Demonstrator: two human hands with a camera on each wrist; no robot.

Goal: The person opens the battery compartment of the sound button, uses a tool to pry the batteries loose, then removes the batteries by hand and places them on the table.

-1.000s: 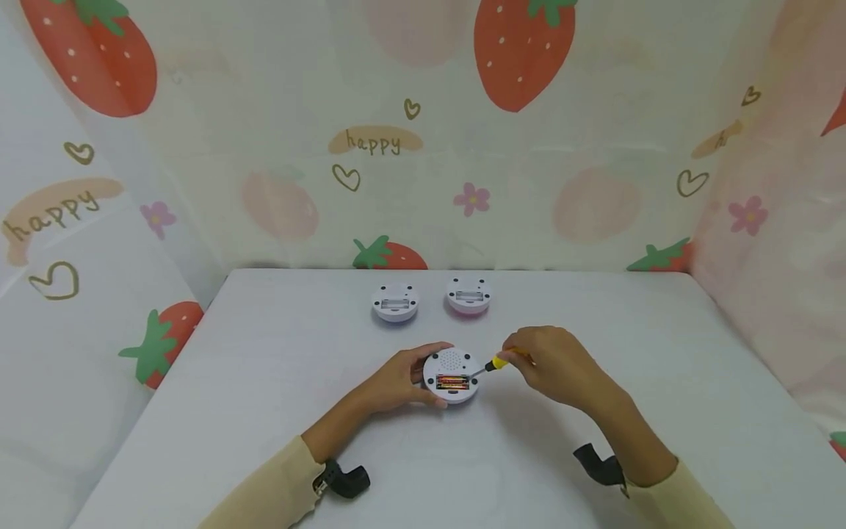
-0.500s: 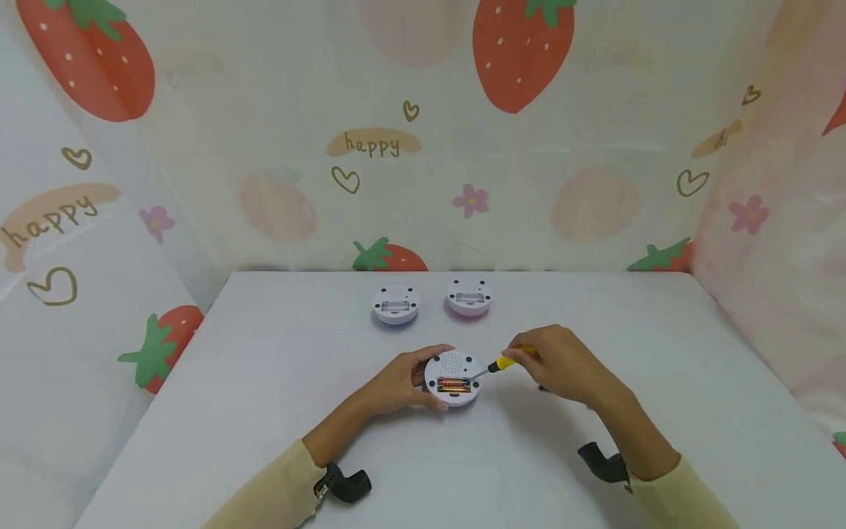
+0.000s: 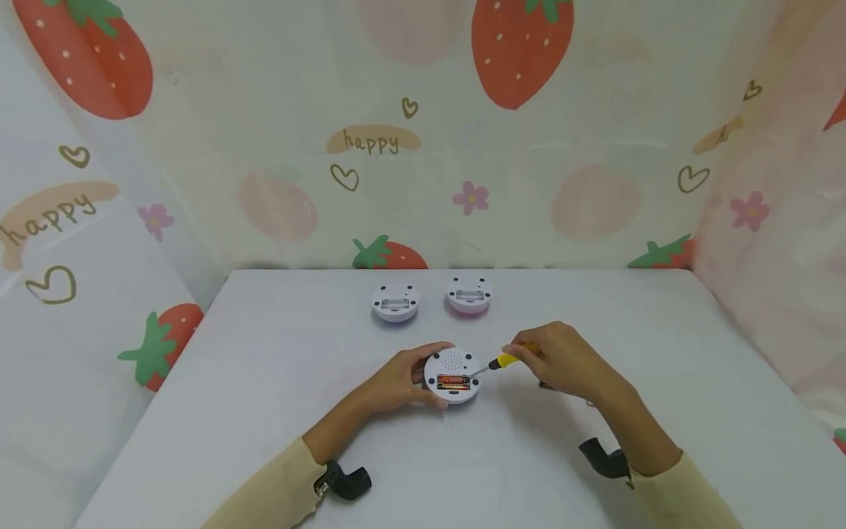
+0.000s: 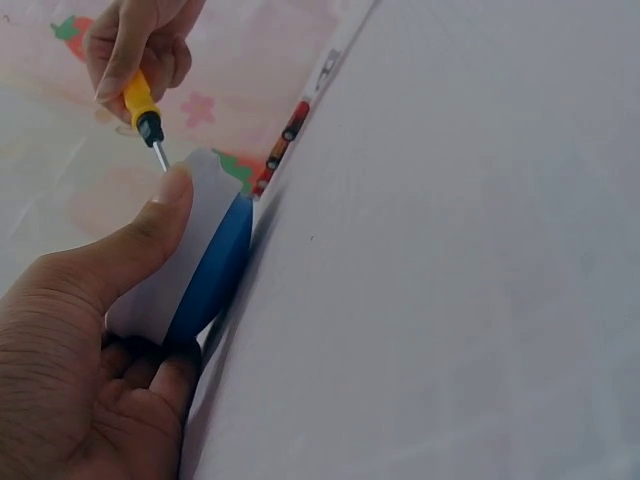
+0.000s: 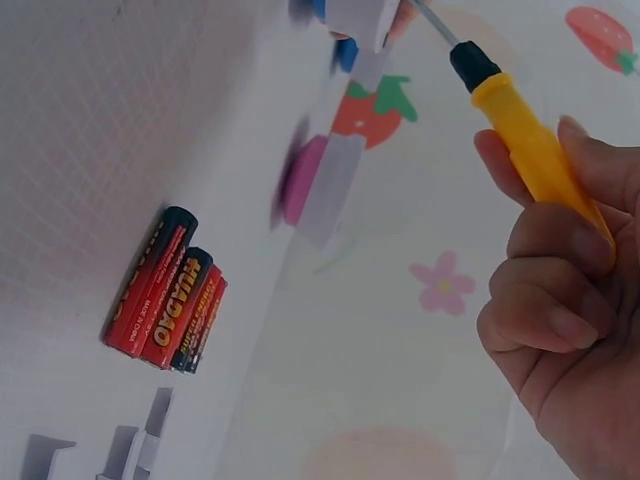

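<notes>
My left hand [image 3: 396,380] grips the rim of a round device [image 3: 452,359], thumb at the near side and fingers at the far side. Its white underside faces up, with a speaker grille and a battery slot; the left wrist view shows a blue lower part [image 4: 215,268]. Two red-and-black batteries [image 3: 453,383] lie side by side in the slot. In my right hand [image 3: 562,361] is a screwdriver [image 3: 506,360] with a yellow handle and black collar. Its metal shaft slants down to the slot's right end; whether the tip touches a battery I cannot tell.
Two similar round devices, a left one [image 3: 395,303] and a pink-based right one [image 3: 468,296], stand behind with bare battery slots. Several loose batteries [image 5: 170,295] lie on the table [image 3: 277,330] below my right hand. Small white plastic pieces [image 5: 143,450] lie near them.
My right hand and the screwdriver have shifted slightly right, and a bit of a dark object now shows beneath that hand. My left hand keeps its grip on the device.
</notes>
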